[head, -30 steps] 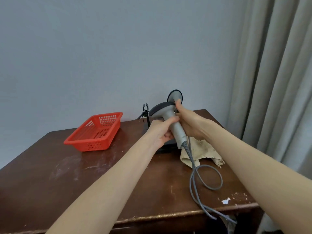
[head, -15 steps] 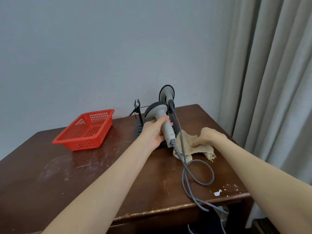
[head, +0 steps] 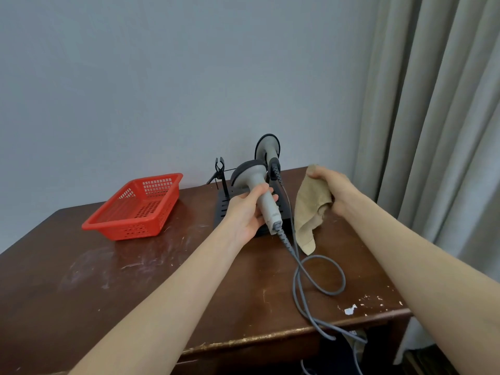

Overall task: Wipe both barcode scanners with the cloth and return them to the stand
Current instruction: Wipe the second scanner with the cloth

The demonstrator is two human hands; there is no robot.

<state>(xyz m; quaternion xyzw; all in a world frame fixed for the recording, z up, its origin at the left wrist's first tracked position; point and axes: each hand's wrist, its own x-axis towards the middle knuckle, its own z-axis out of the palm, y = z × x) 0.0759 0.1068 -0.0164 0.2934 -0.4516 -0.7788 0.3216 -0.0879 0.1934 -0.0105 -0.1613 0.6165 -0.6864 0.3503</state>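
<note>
Both bare forearms reach forward. The left hand (head: 247, 212) is curled closed in a grip, palm facing right; the right hand (head: 331, 189), just right, is clenched.

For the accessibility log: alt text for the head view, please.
The left hand holds a grey barcode scanner while the right hand lifts a tan cloth beside it. Behind, a second scanner sits on the black stand.
</note>
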